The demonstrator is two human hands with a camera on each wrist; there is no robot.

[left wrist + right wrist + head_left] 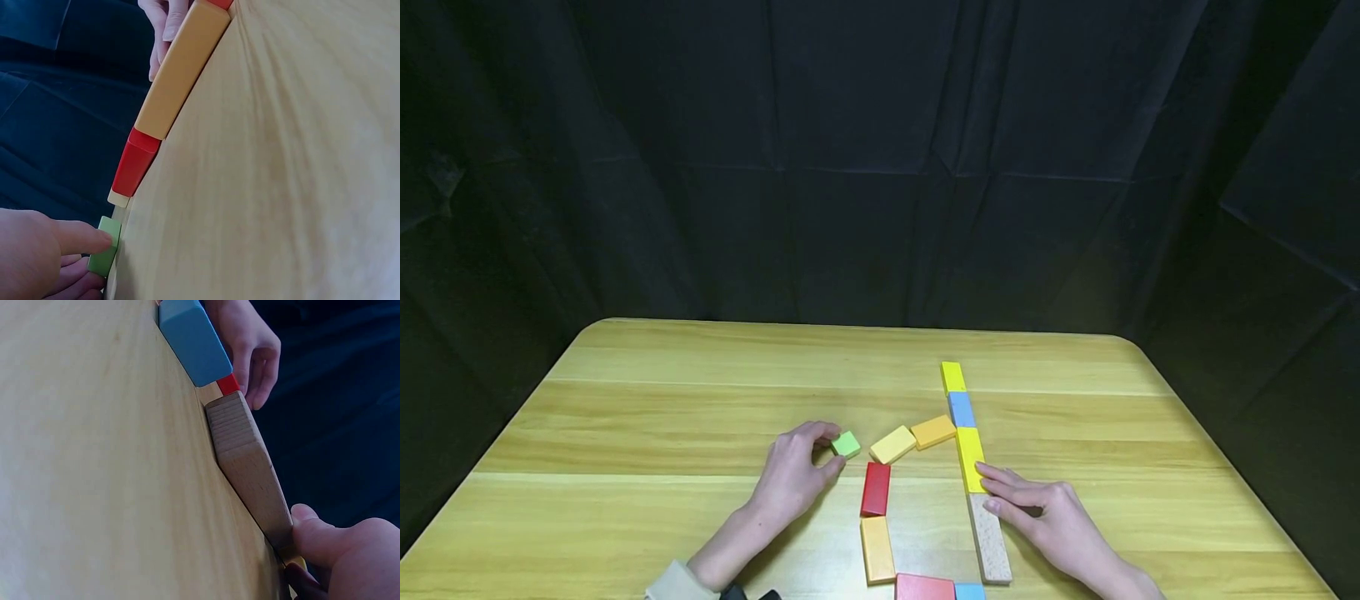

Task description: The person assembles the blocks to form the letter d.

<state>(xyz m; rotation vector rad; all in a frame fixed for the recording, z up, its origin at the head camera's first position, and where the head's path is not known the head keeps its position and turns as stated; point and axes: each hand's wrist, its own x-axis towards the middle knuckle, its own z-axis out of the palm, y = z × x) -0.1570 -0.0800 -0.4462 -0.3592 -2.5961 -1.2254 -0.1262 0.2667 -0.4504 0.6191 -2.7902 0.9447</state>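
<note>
My left hand [793,471] pinches a small green block [846,444] between thumb and fingers, at the tabletop. In the left wrist view the thumb presses on that green block [105,247]. My right hand [1048,517] rests at the long straight row on the right. Its fingertips touch the edge of a long yellow block [970,458], and its thumb lies on a speckled plain wooden block [989,537]. The right wrist view shows the thumb against the plain wooden block [247,469]; the other fingers are partly hidden.
A pale yellow block [892,445] and an orange block [933,432] bridge toward the row. Below sit a red block [876,489], a light orange block [877,550], a pinkish-red block [925,587] and a blue block [970,592]. Further blue [961,409] and yellow [952,377] blocks end the row.
</note>
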